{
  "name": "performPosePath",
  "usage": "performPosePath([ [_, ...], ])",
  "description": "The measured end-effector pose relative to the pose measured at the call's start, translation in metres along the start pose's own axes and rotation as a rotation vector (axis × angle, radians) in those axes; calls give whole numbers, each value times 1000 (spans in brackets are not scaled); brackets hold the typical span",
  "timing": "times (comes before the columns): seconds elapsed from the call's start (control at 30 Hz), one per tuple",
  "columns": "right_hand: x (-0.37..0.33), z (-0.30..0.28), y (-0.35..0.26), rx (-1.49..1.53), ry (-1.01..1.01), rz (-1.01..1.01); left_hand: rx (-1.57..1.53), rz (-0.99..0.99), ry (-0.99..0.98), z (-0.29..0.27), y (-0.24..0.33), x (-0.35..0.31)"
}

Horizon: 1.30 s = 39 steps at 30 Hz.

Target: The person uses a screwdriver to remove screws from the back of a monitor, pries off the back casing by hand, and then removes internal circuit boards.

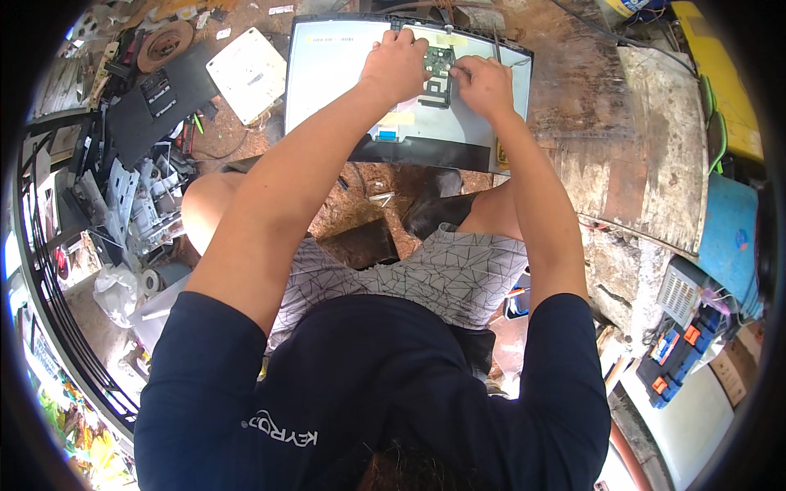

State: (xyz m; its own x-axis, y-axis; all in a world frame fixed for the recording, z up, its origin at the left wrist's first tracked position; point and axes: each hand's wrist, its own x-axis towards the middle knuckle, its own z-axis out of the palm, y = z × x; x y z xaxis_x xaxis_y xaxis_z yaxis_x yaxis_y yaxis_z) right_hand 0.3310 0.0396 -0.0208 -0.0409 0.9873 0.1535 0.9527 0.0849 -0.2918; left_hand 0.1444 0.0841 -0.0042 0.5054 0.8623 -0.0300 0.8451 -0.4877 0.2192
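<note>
A flat-screen panel [323, 110] lies back side up at the far middle, silver-white with a dark border. On it a green circuit board [440, 59] sits between my hands. My left hand [399, 65] is closed at the board's left edge, its fingers bent over the panel. With thumb and forefinger together, my right hand [489, 88] grips the board's right edge; the other fingers are curled. Any small part under my fingertips is hidden. Below the board, a blue connector tab [387, 136] shows near the panel's front border.
A scuffed wooden board [598, 164] is to the right. At the left lie a white square plate [248, 75], a black panel [155, 102] and a heap of metal scrap [151, 192]. A blue and orange toolbox [684, 356] stands at the lower right. A black railing [61, 327] curves along the left.
</note>
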Motion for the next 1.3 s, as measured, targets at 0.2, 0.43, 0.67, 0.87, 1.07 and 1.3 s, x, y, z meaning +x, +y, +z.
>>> performPosePath([
  [0.2,1,3,-6,-185,93,-72,2,4,-33,-5,-1,0],
  [0.43,2,0,0,-238,116,-157,-35,24,-16,-1,0,-2],
  [0.67,17,-15,-27,-311,103,-283,-18,25,-48,0,-1,0],
  [0.87,3,-27,7,55,249,38,-367,113,139,-4,-26,-6],
  [1.07,-17,-29,16,38,181,19,-316,-28,-79,-45,-62,-68],
  [1.3,-12,-26,-54,103,29,-197,-410,-196,-377,-65,-69,-104],
])
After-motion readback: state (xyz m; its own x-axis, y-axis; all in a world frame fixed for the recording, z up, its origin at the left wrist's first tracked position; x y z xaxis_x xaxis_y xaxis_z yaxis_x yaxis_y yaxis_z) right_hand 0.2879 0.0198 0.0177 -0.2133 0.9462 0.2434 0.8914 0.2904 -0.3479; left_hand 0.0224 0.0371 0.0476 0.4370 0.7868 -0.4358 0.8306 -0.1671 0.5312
